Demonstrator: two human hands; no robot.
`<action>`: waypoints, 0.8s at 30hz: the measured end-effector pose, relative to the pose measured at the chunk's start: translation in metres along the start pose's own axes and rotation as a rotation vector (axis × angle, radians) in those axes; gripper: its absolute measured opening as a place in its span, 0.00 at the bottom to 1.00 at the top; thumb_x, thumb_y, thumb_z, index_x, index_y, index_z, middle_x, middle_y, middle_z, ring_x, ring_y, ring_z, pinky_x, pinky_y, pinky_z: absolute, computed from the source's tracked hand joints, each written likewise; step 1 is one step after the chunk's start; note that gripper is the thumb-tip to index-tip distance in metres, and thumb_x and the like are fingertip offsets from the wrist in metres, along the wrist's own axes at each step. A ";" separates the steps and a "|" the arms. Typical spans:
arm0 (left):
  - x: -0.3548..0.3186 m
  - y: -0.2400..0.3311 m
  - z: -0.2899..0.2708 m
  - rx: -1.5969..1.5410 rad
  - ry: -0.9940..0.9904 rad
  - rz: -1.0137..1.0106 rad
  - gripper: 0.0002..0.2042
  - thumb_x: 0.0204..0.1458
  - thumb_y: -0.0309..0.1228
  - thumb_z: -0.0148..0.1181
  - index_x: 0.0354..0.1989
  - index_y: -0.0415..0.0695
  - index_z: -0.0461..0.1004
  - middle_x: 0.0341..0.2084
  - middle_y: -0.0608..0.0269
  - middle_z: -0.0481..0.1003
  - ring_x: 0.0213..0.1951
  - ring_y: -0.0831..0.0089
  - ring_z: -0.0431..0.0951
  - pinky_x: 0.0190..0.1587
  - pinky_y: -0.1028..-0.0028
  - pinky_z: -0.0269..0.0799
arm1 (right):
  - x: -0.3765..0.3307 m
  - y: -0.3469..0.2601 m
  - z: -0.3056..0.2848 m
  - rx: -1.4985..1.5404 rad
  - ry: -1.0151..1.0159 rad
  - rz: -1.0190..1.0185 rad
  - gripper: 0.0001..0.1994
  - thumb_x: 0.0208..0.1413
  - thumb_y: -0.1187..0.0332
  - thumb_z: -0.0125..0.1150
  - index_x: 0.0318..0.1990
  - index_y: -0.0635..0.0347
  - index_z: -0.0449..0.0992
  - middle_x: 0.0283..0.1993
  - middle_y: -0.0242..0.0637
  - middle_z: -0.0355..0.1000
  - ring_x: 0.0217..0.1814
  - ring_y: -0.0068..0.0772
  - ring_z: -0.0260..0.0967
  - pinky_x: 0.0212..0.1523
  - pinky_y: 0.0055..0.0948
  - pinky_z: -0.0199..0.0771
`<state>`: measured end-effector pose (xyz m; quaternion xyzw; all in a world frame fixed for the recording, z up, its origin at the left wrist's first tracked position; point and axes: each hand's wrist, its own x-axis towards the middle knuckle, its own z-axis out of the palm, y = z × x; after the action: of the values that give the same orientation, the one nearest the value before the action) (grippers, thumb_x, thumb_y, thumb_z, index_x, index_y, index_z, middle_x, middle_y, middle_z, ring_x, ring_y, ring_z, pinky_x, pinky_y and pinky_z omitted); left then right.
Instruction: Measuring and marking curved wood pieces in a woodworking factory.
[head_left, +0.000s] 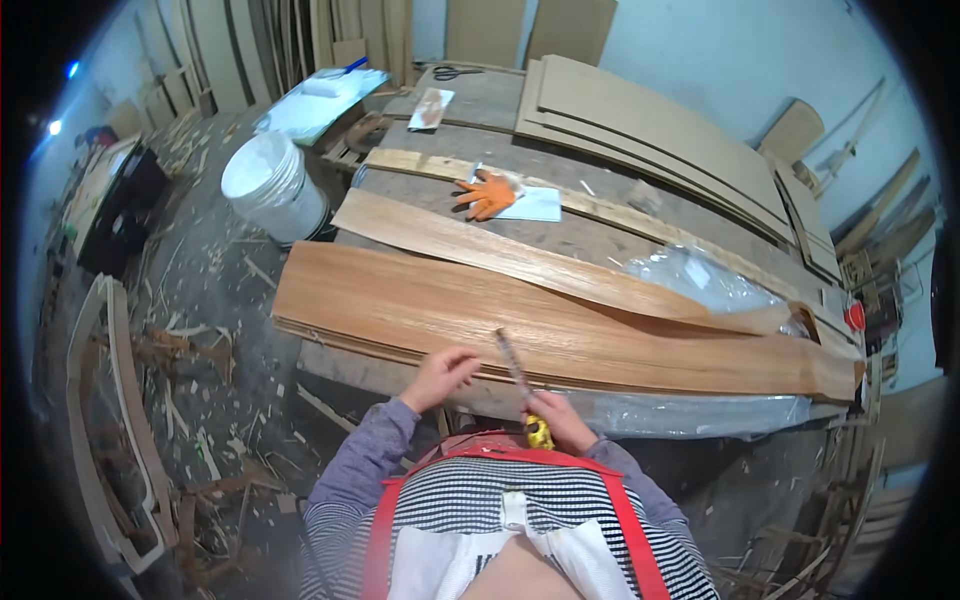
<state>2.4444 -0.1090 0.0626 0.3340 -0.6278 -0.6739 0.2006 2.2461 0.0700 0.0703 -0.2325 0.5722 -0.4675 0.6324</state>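
My right hand (566, 420) is closed around a yellow tape measure (538, 432) close to my body. A short length of its blade (513, 360) sticks out, pointing away over the near edge of a wood veneer stack (430, 300). Left of the blade, my left hand (442, 377) hovers by the stack's front edge, fingers loosely apart and holding nothing. The stack consists of long, thin, reddish-brown sheets lying across the workbench. A narrower veneer strip (480, 248) lies along its far side, twisting toward the right end.
Orange gloves (487, 194) rest beside a pale blue sheet (530, 204). Large brown boards (650, 130) are stacked at the far right of the bench (455, 88). Clear plastic wrap (700, 275) lies near the veneer. A white bucket (270, 185) stands left; wood scraps litter the floor.
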 end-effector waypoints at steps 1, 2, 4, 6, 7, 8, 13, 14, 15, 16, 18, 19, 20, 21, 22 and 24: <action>-0.003 0.012 0.017 -0.038 -0.152 -0.019 0.12 0.59 0.34 0.53 0.42 0.38 0.75 0.27 0.66 0.76 0.28 0.81 0.75 0.32 0.80 0.72 | -0.002 0.000 0.002 -0.120 -0.104 -0.069 0.12 0.62 0.61 0.50 0.35 0.61 0.73 0.28 0.29 0.71 0.31 0.19 0.67 0.32 0.21 0.68; -0.006 0.022 0.031 -0.004 -0.155 -0.022 0.12 0.59 0.34 0.53 0.42 0.38 0.75 0.27 0.66 0.76 0.28 0.81 0.75 0.32 0.80 0.72 | -0.005 0.001 0.002 -0.118 -0.077 -0.056 0.12 0.62 0.61 0.50 0.35 0.61 0.73 0.28 0.29 0.71 0.31 0.19 0.67 0.32 0.21 0.68; -0.013 0.033 0.054 -0.120 -0.241 -0.092 0.14 0.61 0.37 0.50 0.42 0.38 0.75 0.27 0.65 0.77 0.28 0.80 0.75 0.32 0.79 0.72 | -0.014 0.006 0.000 -0.128 -0.250 -0.067 0.13 0.63 0.61 0.49 0.38 0.62 0.73 0.29 0.28 0.71 0.32 0.19 0.67 0.34 0.20 0.67; -0.014 0.039 0.064 -0.116 -0.278 -0.142 0.15 0.61 0.38 0.49 0.42 0.37 0.75 0.27 0.64 0.77 0.28 0.80 0.76 0.32 0.79 0.73 | -0.026 0.011 -0.010 -0.093 -0.230 -0.056 0.14 0.63 0.60 0.49 0.39 0.63 0.74 0.29 0.29 0.71 0.33 0.19 0.67 0.34 0.20 0.67; -0.014 0.041 0.066 -0.144 -0.302 -0.193 0.16 0.62 0.38 0.48 0.42 0.37 0.75 0.28 0.63 0.77 0.28 0.79 0.76 0.32 0.79 0.73 | -0.034 0.014 -0.014 -0.075 -0.227 -0.032 0.14 0.63 0.60 0.49 0.39 0.63 0.74 0.29 0.29 0.71 0.33 0.19 0.67 0.34 0.20 0.67; -0.012 0.044 0.066 -0.176 -0.328 -0.280 0.17 0.62 0.39 0.47 0.42 0.36 0.75 0.28 0.62 0.77 0.28 0.78 0.76 0.32 0.78 0.73 | -0.043 0.019 -0.016 -0.031 -0.248 -0.046 0.14 0.63 0.60 0.49 0.39 0.63 0.74 0.29 0.29 0.71 0.33 0.19 0.67 0.35 0.20 0.67; 0.021 0.074 0.037 -0.238 -0.342 -0.221 0.19 0.63 0.40 0.46 0.42 0.34 0.75 0.30 0.59 0.78 0.28 0.75 0.77 0.34 0.76 0.75 | -0.099 0.038 -0.038 -0.045 -0.129 0.007 0.15 0.63 0.60 0.49 0.37 0.63 0.75 0.30 0.30 0.71 0.34 0.20 0.66 0.38 0.21 0.67; 0.030 0.082 0.027 -0.218 -0.351 -0.233 0.19 0.62 0.40 0.47 0.42 0.34 0.75 0.30 0.59 0.78 0.28 0.75 0.77 0.34 0.76 0.75 | -0.108 0.040 -0.039 -0.135 -0.079 -0.028 0.15 0.63 0.61 0.49 0.37 0.64 0.76 0.31 0.31 0.72 0.35 0.20 0.66 0.39 0.21 0.67; 0.038 0.089 0.014 -0.196 -0.359 -0.246 0.19 0.62 0.40 0.48 0.41 0.34 0.76 0.30 0.58 0.78 0.28 0.75 0.77 0.35 0.75 0.75 | -0.115 0.041 -0.039 -0.150 -0.067 -0.025 0.15 0.63 0.61 0.49 0.37 0.64 0.76 0.31 0.31 0.72 0.35 0.20 0.66 0.39 0.21 0.67; 0.045 0.094 0.004 -0.174 -0.339 -0.285 0.19 0.61 0.41 0.49 0.41 0.35 0.76 0.30 0.58 0.78 0.28 0.75 0.78 0.35 0.75 0.75 | -0.119 0.042 -0.037 -0.189 -0.024 -0.023 0.14 0.62 0.61 0.50 0.36 0.64 0.76 0.31 0.31 0.72 0.36 0.20 0.66 0.40 0.21 0.67; 0.056 0.098 -0.018 -0.101 -0.440 -0.251 0.18 0.61 0.40 0.49 0.42 0.34 0.76 0.32 0.58 0.78 0.30 0.74 0.78 0.37 0.75 0.75 | -0.113 0.043 -0.023 -0.233 0.033 -0.034 0.14 0.62 0.62 0.50 0.35 0.64 0.76 0.32 0.31 0.72 0.37 0.20 0.66 0.41 0.22 0.68; 0.060 0.098 -0.030 -0.031 -0.499 -0.262 0.18 0.61 0.39 0.50 0.42 0.34 0.75 0.33 0.57 0.78 0.32 0.73 0.78 0.39 0.75 0.75 | -0.105 0.043 -0.013 -0.210 0.050 -0.027 0.14 0.62 0.62 0.50 0.35 0.64 0.76 0.32 0.30 0.72 0.36 0.20 0.67 0.41 0.22 0.68; 0.063 0.096 -0.047 0.027 -0.556 -0.277 0.17 0.61 0.38 0.50 0.43 0.34 0.75 0.35 0.56 0.78 0.35 0.73 0.79 0.41 0.74 0.75 | -0.095 0.045 0.001 -0.183 0.065 -0.018 0.14 0.62 0.62 0.50 0.35 0.64 0.76 0.32 0.30 0.72 0.36 0.20 0.67 0.41 0.22 0.68; 0.067 0.095 -0.068 0.046 -0.565 -0.265 0.17 0.61 0.38 0.50 0.43 0.34 0.75 0.35 0.56 0.78 0.35 0.73 0.79 0.41 0.74 0.75 | -0.082 0.046 0.016 -0.155 0.070 -0.043 0.14 0.62 0.62 0.50 0.35 0.63 0.76 0.32 0.29 0.72 0.36 0.20 0.67 0.41 0.22 0.68; 0.071 0.092 -0.091 0.087 -0.607 -0.231 0.16 0.60 0.36 0.52 0.44 0.34 0.75 0.35 0.57 0.78 0.36 0.72 0.79 0.41 0.75 0.75 | -0.065 0.047 0.032 -0.158 0.090 -0.021 0.14 0.62 0.62 0.50 0.35 0.63 0.76 0.32 0.29 0.72 0.36 0.20 0.67 0.41 0.22 0.68; 0.079 0.083 -0.146 0.155 -0.696 -0.148 0.14 0.58 0.34 0.56 0.44 0.35 0.75 0.35 0.57 0.77 0.39 0.71 0.79 0.42 0.75 0.75 | -0.023 0.048 0.069 -0.081 0.110 -0.011 0.14 0.62 0.62 0.50 0.35 0.63 0.76 0.32 0.30 0.73 0.36 0.21 0.67 0.42 0.23 0.68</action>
<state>2.4797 -0.2783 0.1297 0.1434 -0.6817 -0.7103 -0.1004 2.3286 0.0953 0.0586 -0.2351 0.6230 -0.4597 0.5876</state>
